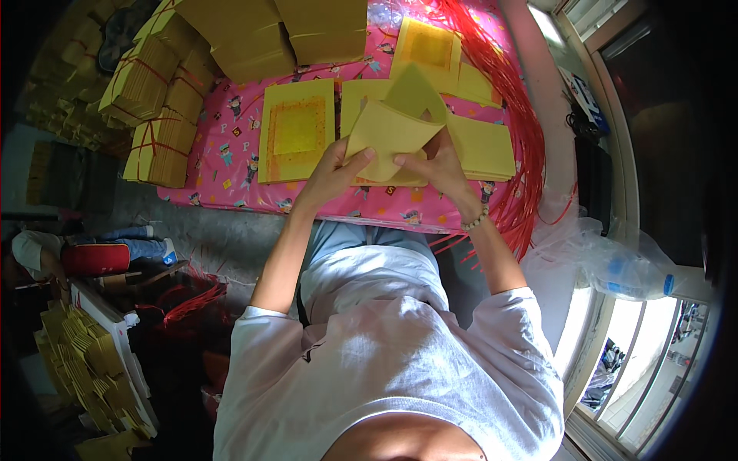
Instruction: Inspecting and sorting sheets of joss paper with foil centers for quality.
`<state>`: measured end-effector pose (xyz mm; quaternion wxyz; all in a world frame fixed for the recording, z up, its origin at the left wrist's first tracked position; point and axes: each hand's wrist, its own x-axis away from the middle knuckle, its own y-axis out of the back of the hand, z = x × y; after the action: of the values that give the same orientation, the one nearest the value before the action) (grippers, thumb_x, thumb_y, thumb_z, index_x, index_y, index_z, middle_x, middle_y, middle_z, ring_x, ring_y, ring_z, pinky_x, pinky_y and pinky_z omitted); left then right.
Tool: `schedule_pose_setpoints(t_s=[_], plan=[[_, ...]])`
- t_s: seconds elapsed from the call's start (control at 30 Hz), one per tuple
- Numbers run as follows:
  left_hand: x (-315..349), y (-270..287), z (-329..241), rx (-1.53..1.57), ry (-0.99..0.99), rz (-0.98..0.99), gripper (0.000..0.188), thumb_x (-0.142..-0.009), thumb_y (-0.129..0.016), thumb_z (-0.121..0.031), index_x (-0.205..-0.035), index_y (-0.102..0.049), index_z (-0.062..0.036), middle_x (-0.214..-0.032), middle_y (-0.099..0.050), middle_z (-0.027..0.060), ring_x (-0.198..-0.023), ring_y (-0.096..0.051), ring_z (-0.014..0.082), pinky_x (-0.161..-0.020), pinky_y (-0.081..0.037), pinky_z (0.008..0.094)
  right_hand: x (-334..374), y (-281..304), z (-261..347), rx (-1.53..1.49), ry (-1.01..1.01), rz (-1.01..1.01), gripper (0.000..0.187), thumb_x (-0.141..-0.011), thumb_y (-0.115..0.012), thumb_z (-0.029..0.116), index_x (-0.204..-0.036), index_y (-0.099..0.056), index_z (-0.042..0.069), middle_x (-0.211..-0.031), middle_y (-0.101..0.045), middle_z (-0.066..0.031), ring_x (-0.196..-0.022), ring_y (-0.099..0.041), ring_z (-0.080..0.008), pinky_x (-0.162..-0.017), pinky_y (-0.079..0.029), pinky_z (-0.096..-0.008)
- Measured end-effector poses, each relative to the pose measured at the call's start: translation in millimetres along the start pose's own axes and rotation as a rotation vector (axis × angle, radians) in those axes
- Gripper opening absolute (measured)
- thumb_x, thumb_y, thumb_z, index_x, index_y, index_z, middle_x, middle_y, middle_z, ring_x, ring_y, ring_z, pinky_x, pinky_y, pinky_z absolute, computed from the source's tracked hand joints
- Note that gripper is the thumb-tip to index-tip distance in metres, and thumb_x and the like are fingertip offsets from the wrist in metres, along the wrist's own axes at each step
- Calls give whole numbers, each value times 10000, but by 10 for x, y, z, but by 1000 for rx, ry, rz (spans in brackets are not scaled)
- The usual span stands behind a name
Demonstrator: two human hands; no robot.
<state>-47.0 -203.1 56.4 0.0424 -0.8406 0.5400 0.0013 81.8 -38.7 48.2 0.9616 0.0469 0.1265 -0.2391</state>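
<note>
Both my hands hold a small stack of yellow paper sheets (pixel 388 134) over the pink table, its sheets bent and fanning apart at the top. My left hand (pixel 335 174) grips the lower left corner, thumb on top. On the lower right side, my right hand (pixel 438 167) pinches the sheets with its thumb, a beaded bracelet at the wrist. Beneath them lies another yellow stack, mostly hidden. To the left is a yellow sheet stack with a printed orange border (pixel 298 131); a plain yellow stack (pixel 483 147) lies to the right.
Red plastic strips (pixel 516 146) hang along the table's right edge. Tied yellow paper bundles (pixel 160 146) stand at its left. Another printed stack (pixel 427 52) lies at the back. A clear plastic bottle (pixel 630 270) is by the window. At the left, a person (pixel 46 253) sits near more yellow paper.
</note>
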Motion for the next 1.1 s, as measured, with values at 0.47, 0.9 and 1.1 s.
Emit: schedule_pose_setpoints(t_s=[0.47, 0.9, 1.1], plan=[[-272, -147, 236, -241, -369, -302, 524, -812, -622, -38, -1276, -379, -12, -1231, -484, 155, -1173, -444, 186, -966, -382, 325, 29, -99, 45, 94, -1, -10, 466, -750, -738, 127, -1155, -542, 6, -1066, -628, -94, -1005, -582, -158, -874, -466, -310], [-287, -247, -310, 193, 65, -50, 401, -890, -542, -112, -1263, -416, -37, -1141, -551, 71, -1044, -534, 121, -883, -422, 252, -33, 11, 456, -79, -257, -126, 377, -815, -675, 125, -1125, -539, -44, -1013, -629, -92, -881, -614, -140, -766, -503, -268], [-333, -256, -152, 175, 118, -149, 383, -915, -514, -149, -1271, -420, -42, -1169, -550, 72, -1041, -545, 131, -880, -427, 254, -40, -16, 387, -152, -295, -163, 407, -868, -629, 187, -1179, -507, -46, -1092, -598, -113, -959, -590, -149, -810, -482, -263]])
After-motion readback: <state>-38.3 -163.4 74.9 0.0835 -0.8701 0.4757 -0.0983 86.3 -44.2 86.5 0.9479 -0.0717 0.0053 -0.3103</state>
